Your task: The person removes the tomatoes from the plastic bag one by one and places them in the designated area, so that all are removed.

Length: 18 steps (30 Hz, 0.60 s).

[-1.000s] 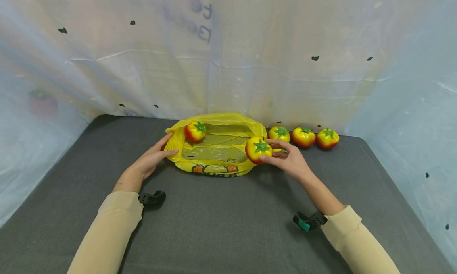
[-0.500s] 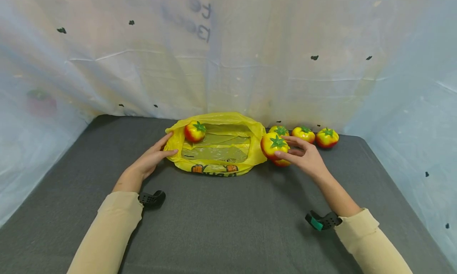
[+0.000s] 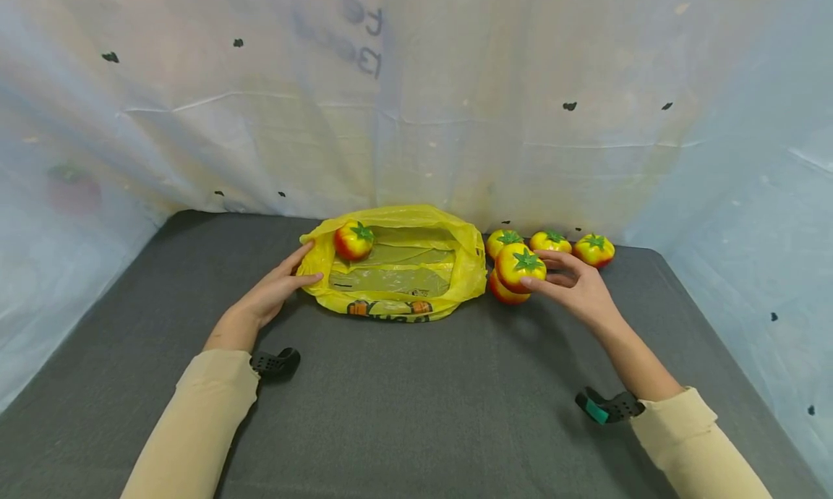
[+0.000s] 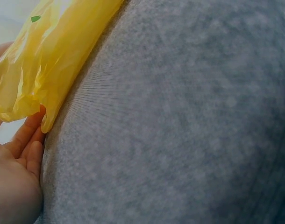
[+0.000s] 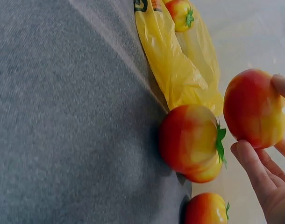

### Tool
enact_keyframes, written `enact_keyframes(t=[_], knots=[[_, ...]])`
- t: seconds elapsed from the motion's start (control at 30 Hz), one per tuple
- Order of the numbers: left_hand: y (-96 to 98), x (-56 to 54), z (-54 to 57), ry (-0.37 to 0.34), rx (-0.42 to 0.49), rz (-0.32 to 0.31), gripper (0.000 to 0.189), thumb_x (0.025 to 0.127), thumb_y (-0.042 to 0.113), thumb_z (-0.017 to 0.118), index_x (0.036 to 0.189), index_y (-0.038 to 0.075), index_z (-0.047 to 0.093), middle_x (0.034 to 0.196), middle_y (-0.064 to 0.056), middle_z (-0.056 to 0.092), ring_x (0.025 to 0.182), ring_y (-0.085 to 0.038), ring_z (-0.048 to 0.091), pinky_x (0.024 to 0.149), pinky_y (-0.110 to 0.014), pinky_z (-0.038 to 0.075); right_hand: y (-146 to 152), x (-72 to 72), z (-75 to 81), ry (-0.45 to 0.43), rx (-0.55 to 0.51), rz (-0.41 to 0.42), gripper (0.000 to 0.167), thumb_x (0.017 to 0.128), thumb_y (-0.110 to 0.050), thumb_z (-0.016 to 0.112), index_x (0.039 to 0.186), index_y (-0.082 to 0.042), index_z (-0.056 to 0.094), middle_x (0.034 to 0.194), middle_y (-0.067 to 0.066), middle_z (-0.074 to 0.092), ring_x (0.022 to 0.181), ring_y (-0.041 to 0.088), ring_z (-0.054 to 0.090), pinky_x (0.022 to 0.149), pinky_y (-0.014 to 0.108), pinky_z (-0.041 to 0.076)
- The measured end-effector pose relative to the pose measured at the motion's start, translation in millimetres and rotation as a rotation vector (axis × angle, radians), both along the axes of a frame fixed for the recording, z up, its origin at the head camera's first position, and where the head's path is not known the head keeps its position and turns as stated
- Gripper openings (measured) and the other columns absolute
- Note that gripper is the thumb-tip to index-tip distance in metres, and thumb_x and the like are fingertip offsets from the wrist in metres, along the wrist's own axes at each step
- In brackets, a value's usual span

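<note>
Your left hand, loosely spread, touches yellow bag at nine o'clock | your right hand pinches tomato, bag's three o'clock

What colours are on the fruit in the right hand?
The fruit is yellow and red with a green top, best seen in the head view.

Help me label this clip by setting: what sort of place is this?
Probably a makeshift recording booth: pale sheeting hangs behind and beside a grey tabletop, with black wrist devices in view.
</note>
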State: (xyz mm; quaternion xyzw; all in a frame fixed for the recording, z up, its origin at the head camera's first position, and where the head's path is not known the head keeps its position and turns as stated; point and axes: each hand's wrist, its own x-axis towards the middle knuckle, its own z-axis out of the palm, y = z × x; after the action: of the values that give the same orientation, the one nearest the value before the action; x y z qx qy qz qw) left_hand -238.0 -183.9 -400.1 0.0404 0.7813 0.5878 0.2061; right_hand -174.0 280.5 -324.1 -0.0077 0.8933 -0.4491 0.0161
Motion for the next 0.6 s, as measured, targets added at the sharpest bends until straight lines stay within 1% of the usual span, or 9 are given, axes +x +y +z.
enact_keyframes(t=[0.27, 0.47, 0.6], knots=[[-0.5, -0.3, -1.0, 0.000, 0.006, 0.000, 0.081, 0.099, 0.031, 0.053, 0.154, 0.034, -0.006, 0.159, -0.002, -0.022, 0.145, -0.032, -0.021, 0.111, -0.066, -0.004, 12, 4.7, 2.9, -0.002, 0.030, -0.015, 0.068, 0.088, -0.045, 0.067, 0.144, -0.013, 0.044, 0.147, 0.016, 0.041, 0.123, 0.038, 0.053, 0.096, 0.055, 0.045], [0.0, 0.0, 0.4, -0.003, -0.002, 0.011, 0.082, 0.099, 0.032, 0.053, 0.154, 0.033, -0.006, 0.159, -0.002, -0.022, 0.145, -0.031, -0.021, 0.111, -0.066, -0.004, 20, 7.1, 4.3, -0.017, 0.041, -0.028, 0.070, 0.088, -0.046, 0.066, 0.145, -0.013, 0.041, 0.151, 0.014, 0.037, 0.126, 0.038, 0.050, 0.098, 0.056, 0.043], [-0.1, -0.1, 0.8, -0.001, -0.002, 0.012, 0.082, 0.098, 0.032, 0.054, 0.154, 0.032, -0.006, 0.159, -0.002, -0.021, 0.145, -0.031, -0.020, 0.112, -0.065, -0.004, 24, 7.4, 2.7, -0.008, 0.041, -0.026, 0.068, 0.089, -0.044, 0.065, 0.145, -0.012, 0.041, 0.150, 0.013, 0.037, 0.123, 0.037, 0.052, 0.098, 0.055, 0.044]])
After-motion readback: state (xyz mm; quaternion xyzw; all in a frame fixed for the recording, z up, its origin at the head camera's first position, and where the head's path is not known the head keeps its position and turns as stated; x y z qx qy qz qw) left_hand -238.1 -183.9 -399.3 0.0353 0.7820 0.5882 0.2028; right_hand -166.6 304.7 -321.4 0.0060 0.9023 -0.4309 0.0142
